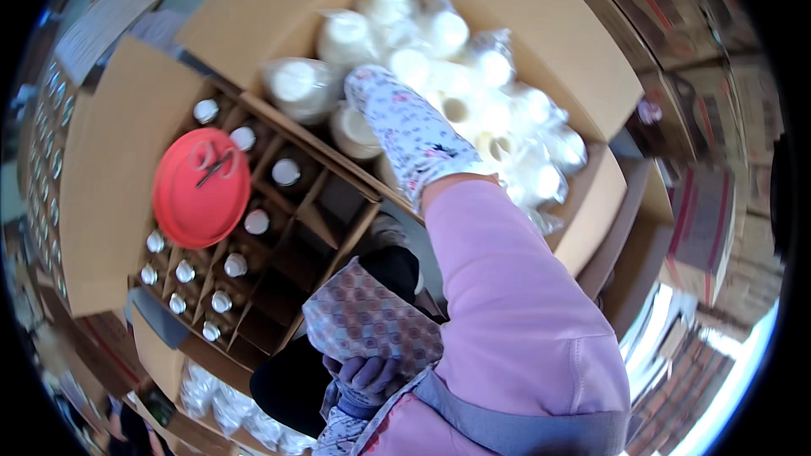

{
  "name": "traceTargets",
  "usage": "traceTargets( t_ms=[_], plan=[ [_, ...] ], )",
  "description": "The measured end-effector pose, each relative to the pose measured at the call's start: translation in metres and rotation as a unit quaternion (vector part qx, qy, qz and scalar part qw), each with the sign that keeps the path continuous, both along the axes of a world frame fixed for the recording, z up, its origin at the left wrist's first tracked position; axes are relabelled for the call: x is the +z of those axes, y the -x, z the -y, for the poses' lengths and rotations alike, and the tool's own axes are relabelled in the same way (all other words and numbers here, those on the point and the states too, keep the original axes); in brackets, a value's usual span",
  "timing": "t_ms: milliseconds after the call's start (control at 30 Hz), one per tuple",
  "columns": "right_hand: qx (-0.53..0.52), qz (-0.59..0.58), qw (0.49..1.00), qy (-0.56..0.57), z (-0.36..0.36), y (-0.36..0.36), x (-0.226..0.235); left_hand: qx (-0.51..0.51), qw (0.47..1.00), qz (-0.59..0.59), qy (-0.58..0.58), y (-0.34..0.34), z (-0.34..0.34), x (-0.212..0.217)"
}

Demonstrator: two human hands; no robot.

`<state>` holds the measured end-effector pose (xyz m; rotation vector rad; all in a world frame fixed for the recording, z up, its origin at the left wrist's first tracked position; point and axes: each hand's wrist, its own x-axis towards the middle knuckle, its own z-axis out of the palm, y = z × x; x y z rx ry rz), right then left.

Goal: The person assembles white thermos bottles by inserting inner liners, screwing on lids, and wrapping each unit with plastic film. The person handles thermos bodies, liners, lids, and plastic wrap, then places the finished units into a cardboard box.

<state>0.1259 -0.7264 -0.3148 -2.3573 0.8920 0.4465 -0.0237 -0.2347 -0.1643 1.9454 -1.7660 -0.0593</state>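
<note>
My right arm, in a lilac sleeve and a floral sleeve cover, reaches over an open cardboard box. The cover's far end lies among white cylindrical pieces, many of them wrapped in clear plastic. Beyond the cover, my right hand and its fingers are hidden, so any hold is out of sight. Close to my body, my left hand, in a purple-grey glove, has its fingers curled against the lower edge of a patterned cloth.
Left of the white pieces stands a divided carton with silver-capped bottles in several cells. A red round tray rests on them, carrying scissors. More plastic-wrapped pieces lie below. Stacked cartons line the right side.
</note>
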Motion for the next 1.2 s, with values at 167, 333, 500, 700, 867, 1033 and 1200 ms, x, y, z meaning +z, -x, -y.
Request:
traceTargets(
  t_ms=[167, 333, 500, 700, 867, 1033, 1200],
  plan=[
    [0.126, 0.037, 0.991, -0.006, 0.084, 0.112, 0.055, -0.039, 0.998, -0.053, 0.025, -0.007, 0.007, 0.004],
    [-0.125, -0.069, 0.988, -0.055, 0.075, 0.340, 0.204, 0.005, 0.998, -0.041, 0.045, 0.005, 0.001, -0.004],
    [-0.251, -0.271, 0.927, -0.059, 0.014, 0.462, 0.064, -0.006, 0.998, -0.055, 0.038, 0.007, 0.006, 0.004],
    [-0.349, -0.030, 0.930, 0.108, -0.007, 0.532, -0.025, 0.008, 1.000, 0.005, 0.012, 0.013, -0.007, 0.014],
    [-0.354, -0.180, 0.915, 0.065, -0.075, 0.498, 0.076, 0.098, 0.995, 0.018, 0.001, 0.032, -0.021, 0.011],
    [-0.076, -0.462, 0.884, 0.002, -0.106, 0.459, 0.074, 0.110, 0.993, 0.028, -0.016, 0.037, -0.021, 0.021],
    [-0.184, -0.400, 0.897, 0.039, -0.101, 0.489, -0.002, 0.128, 0.991, 0.039, -0.012, 0.045, -0.010, 0.031]
  ],
)
